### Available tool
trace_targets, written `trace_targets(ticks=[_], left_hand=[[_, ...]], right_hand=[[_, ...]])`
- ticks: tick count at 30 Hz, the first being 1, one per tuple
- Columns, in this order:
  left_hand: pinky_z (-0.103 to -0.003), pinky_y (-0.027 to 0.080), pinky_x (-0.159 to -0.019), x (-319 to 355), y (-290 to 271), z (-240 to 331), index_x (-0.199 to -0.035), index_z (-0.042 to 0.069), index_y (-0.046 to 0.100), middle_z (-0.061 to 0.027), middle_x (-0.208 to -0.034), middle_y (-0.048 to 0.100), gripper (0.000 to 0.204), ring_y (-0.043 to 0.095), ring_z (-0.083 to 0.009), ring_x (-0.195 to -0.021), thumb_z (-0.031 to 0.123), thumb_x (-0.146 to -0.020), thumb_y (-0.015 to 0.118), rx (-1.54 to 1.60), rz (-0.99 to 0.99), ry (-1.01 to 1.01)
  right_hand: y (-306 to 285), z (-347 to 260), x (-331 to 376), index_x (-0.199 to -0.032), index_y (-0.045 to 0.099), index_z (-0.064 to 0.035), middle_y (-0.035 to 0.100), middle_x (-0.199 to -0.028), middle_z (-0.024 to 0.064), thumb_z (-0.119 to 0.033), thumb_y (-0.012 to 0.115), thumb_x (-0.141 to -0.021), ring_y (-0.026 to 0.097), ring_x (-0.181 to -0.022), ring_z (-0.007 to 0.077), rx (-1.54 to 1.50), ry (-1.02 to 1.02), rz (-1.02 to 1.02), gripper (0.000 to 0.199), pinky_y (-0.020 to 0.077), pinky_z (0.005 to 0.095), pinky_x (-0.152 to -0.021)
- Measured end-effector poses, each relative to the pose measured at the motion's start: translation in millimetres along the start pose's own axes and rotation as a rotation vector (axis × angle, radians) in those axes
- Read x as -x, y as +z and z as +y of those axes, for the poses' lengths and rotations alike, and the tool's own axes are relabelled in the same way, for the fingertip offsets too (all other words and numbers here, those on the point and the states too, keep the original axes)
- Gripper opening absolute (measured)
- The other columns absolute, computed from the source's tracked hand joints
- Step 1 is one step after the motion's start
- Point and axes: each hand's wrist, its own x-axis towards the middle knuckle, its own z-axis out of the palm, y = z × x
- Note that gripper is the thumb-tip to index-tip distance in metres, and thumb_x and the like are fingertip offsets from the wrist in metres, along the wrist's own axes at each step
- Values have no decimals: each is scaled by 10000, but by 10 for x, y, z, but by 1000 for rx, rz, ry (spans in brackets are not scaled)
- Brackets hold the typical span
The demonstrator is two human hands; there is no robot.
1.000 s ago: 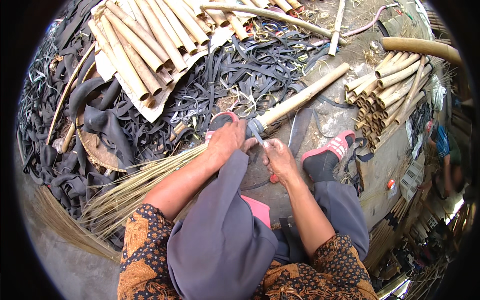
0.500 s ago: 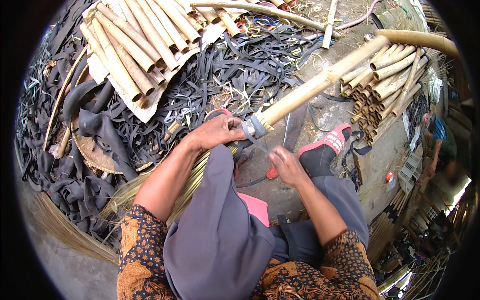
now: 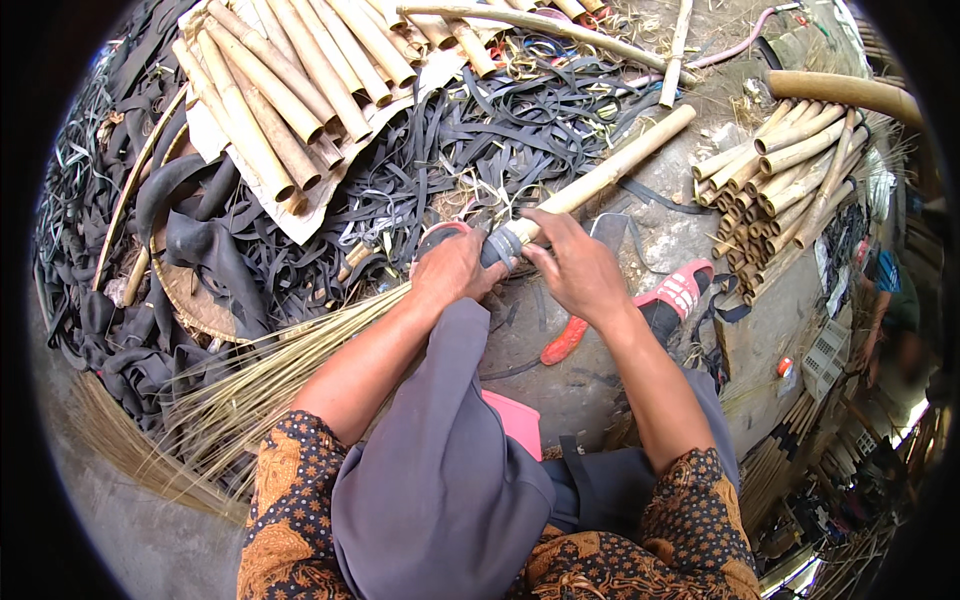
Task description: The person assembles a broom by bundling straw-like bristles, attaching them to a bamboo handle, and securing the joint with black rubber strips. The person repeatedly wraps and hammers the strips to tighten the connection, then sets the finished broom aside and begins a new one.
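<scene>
A pale bamboo tube slants away from me to the far right. Its near end joins a bundle of thin yellow-green sticks, which fans out left under my left forearm. Grey rubber strip is wound in bands around the joint. My left hand clasps the bundle just below the wrapping, thumb against the bands. Bent over the joint, my right hand holds the strip with thumb and fingers close against the bamboo; the strip's end is mostly hidden. A knife with a red handle lies on the ground beneath.
Cut bamboo tubes lie on a paper sheet at far left. Tangled black rubber strips cover the ground ahead. Another bamboo stack stands at right, near my pink sandal. A person is at the right edge.
My right hand has moved up and left, from pulling the strip outward to close against the bamboo. The tube's far end has swung nearer, and the stick bundle shows more spread at left.
</scene>
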Motion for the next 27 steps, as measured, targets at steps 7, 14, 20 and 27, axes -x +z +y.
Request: trace_targets(ticks=[7, 14, 20, 27], left_hand=[[-522, 555, -967, 112, 28, 77, -1360, 38, 612, -237, -1230, 716, 638, 702, -433, -1126, 435, -887, 768, -27, -17, -57], [-526, 561, -949, 107, 14, 58, -1303, 30, 645, -251, -1169, 727, 626, 712, -434, -1089, 465, -873, 776, -4, -11, -58], [-511, 573, -935, -58, 49, -134, -1269, 26, 693, -275, -1124, 746, 701, 728, -435, -1078, 550, -822, 821, 102, -40, -108], [-420, 571, -879, -170, 85, -382, -1287, -31, 669, -225, -1052, 763, 742, 752, -330, -988, 476, -787, 874, 387, 38, -5]], right_hand=[[156, 15, -515, -1101, 677, -122, 643, -973, 109, -211, 686, -951, 723, -929, 347, 425, -263, -192, 174, 587, 503, -768], [234, 22, -477, -979, 636, -57, 686, -882, 134, -257, 596, -1021, 701, -875, 397, 393, -160, -282, 208, 571, 503, -770], [165, 225, -142, -986, 585, -28, 645, -853, 192, -307, 603, -1047, 614, -786, 378, -290, 123, -342, 287, 506, 458, -766], [985, 109, 285, -1022, 577, -51, 629, -902, 195, -196, 595, -1061, 642, -824, 412, -351, 159, 111, 151, 509, 491, -743]])
